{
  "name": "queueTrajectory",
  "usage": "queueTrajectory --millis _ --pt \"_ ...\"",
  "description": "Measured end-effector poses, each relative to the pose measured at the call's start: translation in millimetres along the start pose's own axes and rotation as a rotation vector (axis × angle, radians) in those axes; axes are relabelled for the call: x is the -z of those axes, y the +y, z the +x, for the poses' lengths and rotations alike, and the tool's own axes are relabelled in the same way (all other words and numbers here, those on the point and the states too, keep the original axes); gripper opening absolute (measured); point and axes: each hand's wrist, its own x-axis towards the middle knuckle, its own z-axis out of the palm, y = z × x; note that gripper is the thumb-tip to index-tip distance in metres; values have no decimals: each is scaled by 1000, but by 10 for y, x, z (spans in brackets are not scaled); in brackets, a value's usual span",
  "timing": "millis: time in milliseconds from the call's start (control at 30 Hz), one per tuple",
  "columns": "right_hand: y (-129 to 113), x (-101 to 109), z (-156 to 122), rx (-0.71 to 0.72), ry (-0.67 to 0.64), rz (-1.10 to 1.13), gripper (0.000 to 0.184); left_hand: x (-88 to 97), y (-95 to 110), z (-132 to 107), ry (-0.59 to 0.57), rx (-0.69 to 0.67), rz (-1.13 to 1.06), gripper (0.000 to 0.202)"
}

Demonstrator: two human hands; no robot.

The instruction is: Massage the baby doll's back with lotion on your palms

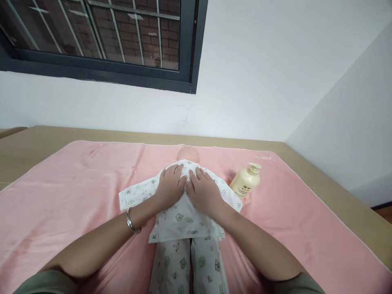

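While the doll (188,222) lies stretched on the pink cloth (76,196), its long axis runs straight away from the person, bald head (188,154) at the far end near the wall, patterned trousers (177,263) at the near end between the forearms. From where I stand no face shows on it, so I can't swear which way up it lies. Both palms sit flat on the upper part of its printed shirt (171,230), just short of the head: the left hand (172,185) left of the midline, the right hand (204,191) right of it, neither one nearer than the other. Fingers are laid out long and slightly parted, pointing up the body, thumbs close together over the middle; neither hand grasps anything. Off past the right hand, beside the shirt's sleeve, is a cream pump bottle (246,180), apart from the fingers
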Motion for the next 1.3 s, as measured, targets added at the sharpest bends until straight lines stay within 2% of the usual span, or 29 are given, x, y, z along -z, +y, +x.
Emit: queueTrajectory --millis 100,167,267,367,533,700,800,900,967,1033,1200,1300 --pt "176 -32 195 -43 -48 60 56 27 120 -118 60 16 32 44" --pt "199 -59 226 -55 -63 75 56 47 145 -129 57 28 27 45" --pt "65 -82 80 -33 -11 41 53 43 57 -44 -2 22 -31 45" --pt "-97 -79 -105 31 58 12 52 -12 -84 49 -21 103 -87 45" --pt "-50 -126 -71 6 57 113 54 -111 -149 34 81 70 -128 43" --pt "61 -210 10 -27 91 203 55 -119 -108 -7 138 175 -267 44" --pt "27 -147 -23 -26 78 210 57 -119 -117 -19 163 190 -336 42" --pt "-40 -53 -60 -51 181 164 67 -125 -129 -41 199 199 -381 42" --pt "-76 -24 -72 24 204 120 65 -127 -126 -55 239 204 -410 43" --pt "-94 -27 -73 115 152 94 57 -124 -114 -64 281 212 -436 43" --pt "-79 -48 -57 120 198 52 55 -118 -90 -82 302 206 -473 42" --pt "-48 -48 -39 155 154 88 51 -124 -103 -90 307 200 -466 42"
